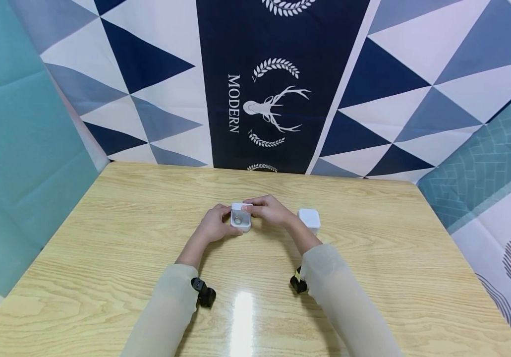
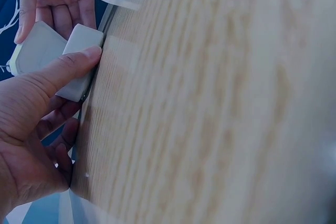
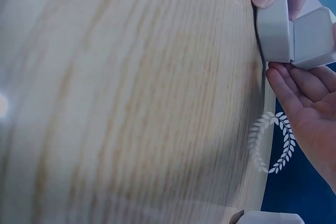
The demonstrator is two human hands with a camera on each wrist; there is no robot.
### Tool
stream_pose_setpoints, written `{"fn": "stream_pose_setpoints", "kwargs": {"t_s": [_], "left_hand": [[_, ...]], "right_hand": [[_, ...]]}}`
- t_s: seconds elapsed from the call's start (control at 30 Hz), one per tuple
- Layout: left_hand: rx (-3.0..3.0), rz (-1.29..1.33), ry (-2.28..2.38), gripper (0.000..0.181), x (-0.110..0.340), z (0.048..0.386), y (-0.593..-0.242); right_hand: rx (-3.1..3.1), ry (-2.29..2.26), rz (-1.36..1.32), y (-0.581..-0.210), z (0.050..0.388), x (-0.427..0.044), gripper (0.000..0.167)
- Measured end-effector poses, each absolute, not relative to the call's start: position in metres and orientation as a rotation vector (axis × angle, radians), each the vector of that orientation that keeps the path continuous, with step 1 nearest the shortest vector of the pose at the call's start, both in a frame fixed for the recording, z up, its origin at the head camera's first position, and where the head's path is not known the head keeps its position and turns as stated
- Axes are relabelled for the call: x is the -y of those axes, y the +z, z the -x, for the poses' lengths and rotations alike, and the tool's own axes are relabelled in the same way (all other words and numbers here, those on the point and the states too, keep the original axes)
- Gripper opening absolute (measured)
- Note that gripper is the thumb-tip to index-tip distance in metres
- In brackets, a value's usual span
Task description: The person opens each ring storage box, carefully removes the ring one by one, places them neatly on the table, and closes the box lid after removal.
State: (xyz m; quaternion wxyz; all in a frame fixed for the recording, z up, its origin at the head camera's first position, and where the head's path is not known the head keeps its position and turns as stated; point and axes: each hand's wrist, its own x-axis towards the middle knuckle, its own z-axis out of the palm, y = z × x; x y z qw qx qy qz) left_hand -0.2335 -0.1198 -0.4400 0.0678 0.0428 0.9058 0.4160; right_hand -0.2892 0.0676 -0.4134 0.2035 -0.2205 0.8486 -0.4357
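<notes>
A small white ring box point(image 1: 241, 227) stands on the table with its lid point(image 1: 237, 207) tipped up, and a ring point(image 1: 237, 220) shows inside. My left hand point(image 1: 213, 224) grips the box's base from the left, and in the left wrist view its thumb point(image 2: 73, 66) lies across the front. From the right, my right hand point(image 1: 272, 210) holds the raised lid between thumb and fingers. In the right wrist view, the base point(image 3: 274, 27) and the hinged-back lid point(image 3: 315, 38) sit between both hands; the ring is hidden there.
A second white box point(image 1: 309, 218) stands on the wooden table point(image 1: 148, 198), just right of my right hand and partly behind the forearm. A patterned cloth point(image 1: 277, 99) hangs behind the table's far edge. Light glares off the near tabletop.
</notes>
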Motion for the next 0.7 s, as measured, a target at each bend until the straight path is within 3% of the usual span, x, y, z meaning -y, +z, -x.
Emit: {"fn": "stream_pose_setpoints", "kwargs": {"t_s": [0.7], "left_hand": [[-2.738, -0.130, 1.237, 0.073, 0.1199, 0.2353, -0.4408]], "right_hand": [[-2.307, -1.250, 0.557, -0.4121, 0.2885, -0.0675, 0.047]]}}
